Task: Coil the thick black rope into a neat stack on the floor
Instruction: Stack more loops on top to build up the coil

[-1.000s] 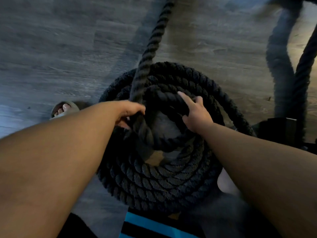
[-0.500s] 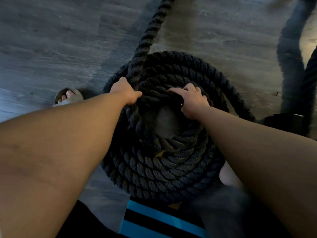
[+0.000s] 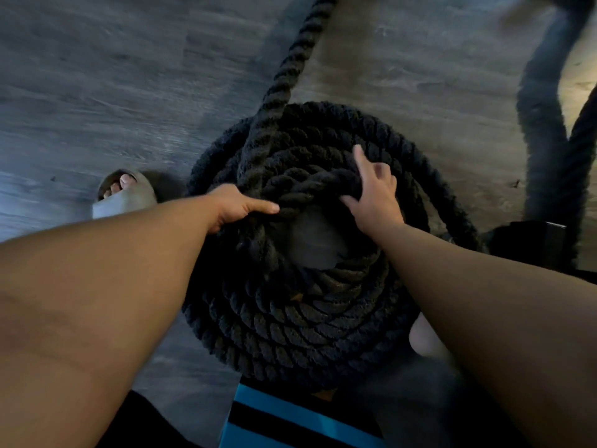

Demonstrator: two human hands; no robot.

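Note:
The thick black rope (image 3: 300,321) lies on the grey wood floor as a round stack of several turns, with a hollow in the middle. Its free length (image 3: 300,46) runs from the coil's far-left edge up out of view. My left hand (image 3: 237,205) holds the top inner turn at its left side, with the thumb laid across the rope and the fingers hidden behind it. On the right of that same turn rests my right hand (image 3: 376,197), thumb touching the rope, index finger raised straight and the other fingers loosely bent.
Another stretch of black rope (image 3: 542,118) hangs at the far right above a dark block (image 3: 533,244) on the floor. A sandalled foot (image 3: 124,194) stands left of the coil. Blue and black striped cloth (image 3: 290,421) borders the coil's near edge.
My left hand slid along the top turn and laid it down on the stack. My right hand loosened its grip and lifted its fingers.

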